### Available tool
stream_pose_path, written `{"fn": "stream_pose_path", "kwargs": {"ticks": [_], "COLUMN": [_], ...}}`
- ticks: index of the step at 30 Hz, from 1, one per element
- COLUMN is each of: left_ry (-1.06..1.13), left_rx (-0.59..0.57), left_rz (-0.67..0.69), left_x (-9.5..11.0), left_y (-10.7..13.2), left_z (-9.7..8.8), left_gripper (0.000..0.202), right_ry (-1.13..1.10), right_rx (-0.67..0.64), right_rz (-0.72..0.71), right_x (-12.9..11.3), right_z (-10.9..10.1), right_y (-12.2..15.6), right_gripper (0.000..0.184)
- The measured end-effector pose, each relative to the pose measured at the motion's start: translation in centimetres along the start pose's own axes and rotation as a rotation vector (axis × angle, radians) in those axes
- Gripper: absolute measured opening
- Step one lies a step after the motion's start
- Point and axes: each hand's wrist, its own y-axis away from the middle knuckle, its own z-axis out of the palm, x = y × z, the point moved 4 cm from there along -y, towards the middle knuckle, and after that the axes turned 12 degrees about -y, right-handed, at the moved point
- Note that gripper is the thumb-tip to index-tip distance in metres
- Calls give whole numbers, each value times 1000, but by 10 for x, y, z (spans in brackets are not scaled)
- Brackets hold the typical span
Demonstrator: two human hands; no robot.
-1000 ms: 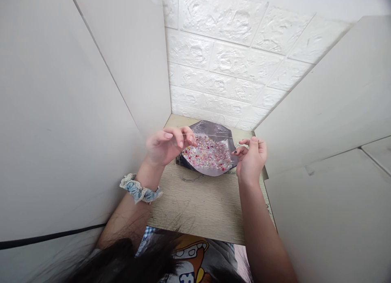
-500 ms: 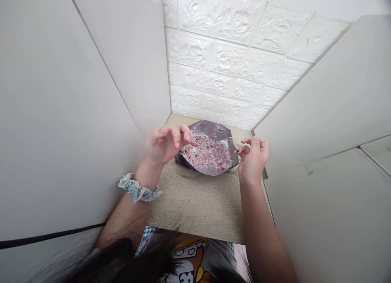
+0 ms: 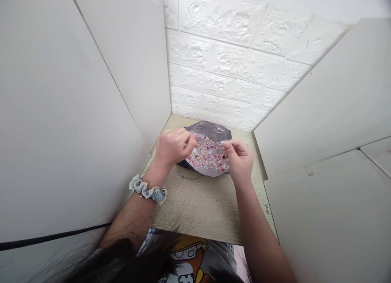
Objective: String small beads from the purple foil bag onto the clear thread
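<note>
From my end of the feed I can read no text, label, brand, number or sign; I make out no legible lettering on the grey pouch [image 3: 209,130], no words I can read in the cartoon print [image 3: 199,256] across the lap, and no readable mark on the white brick-pattern wall [image 3: 229,63]

A white brick-patterned wall [image 3: 232,63] is filling the upper middle, smooth pale panels [image 3: 76,132] are flanking both sides, and a wood-grained bench [image 3: 201,205] is standing at centre, suggesting a narrow indoor nook, possibly at home.
</note>
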Motion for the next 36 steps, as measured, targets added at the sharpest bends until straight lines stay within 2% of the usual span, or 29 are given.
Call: {"fn": "stream_pose_path", "kwargs": {"ticks": [2, 4, 6, 8, 11, 19, 21, 25, 31, 33, 36], "left_ry": [90, 322, 578, 744, 837, 969, 987, 953, 943, 939, 931], "left_rx": [-38, -140, -314, -508, -699, -937, -938, -840, -653, -619, -595], "left_rz": [-22, -75, -123, -144, -163, -326, -350, -374, -503, -527, -541], "left_x": [1, 3, 8, 14, 19, 11, 10, 7, -2, -4, -4], "left_y": [-1, -1, -1, 0, 3, 10, 10, 7, 4, 4, 3], "left_z": [2, 7, 14, 21, 26, 31, 31, 32, 36, 36, 35], "left_gripper": [35, 33, 34, 35, 32, 32, 30, 24, 21, 20, 19], "right_ry": [38, 95, 157, 217, 268, 300, 305, 418, 1002, 1145, 1216], "right_rx": [-96, -192, -272, -324, -335, -232, -211, -241, -696, -754, -774], "right_rz": [-16, -48, -77, -89, -105, -187, -194, -163, -17, 4, 43], "right_x": [0, -2, -3, -3, -3, -6, -7, 0, 28, 32, 35], "right_z": [6, 13, 20, 24, 26, 25, 24, 24, 36, 36, 35], "right_y": [2, 4, 6, 8, 10, 12, 12, 9, 21, 25, 27], "right_gripper": [15, 13, 12, 12, 13, 15, 16, 19, 25, 25, 24]}}
